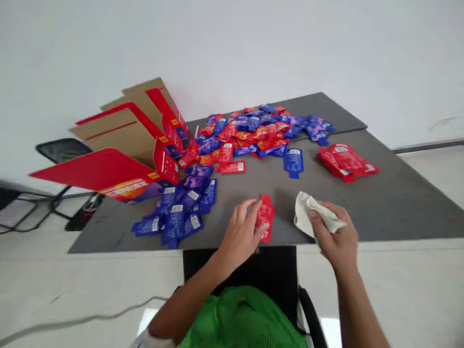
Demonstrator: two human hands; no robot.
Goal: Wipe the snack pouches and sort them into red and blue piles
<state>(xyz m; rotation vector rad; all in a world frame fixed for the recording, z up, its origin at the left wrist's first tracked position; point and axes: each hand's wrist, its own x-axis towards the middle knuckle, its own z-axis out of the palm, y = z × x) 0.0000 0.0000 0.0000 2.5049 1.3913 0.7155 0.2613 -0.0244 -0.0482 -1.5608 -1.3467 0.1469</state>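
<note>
Pinching red sachet (267, 218), left hand (240, 235) hides its edge; right hand (335, 238) clutches cloth (307, 209).

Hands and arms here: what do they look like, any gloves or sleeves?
Both the left hand and right hand are bare: no gloves, rings or watch in sight. The forearms are uncovered, no sleeves showing. Below them shows green clothing.
</note>
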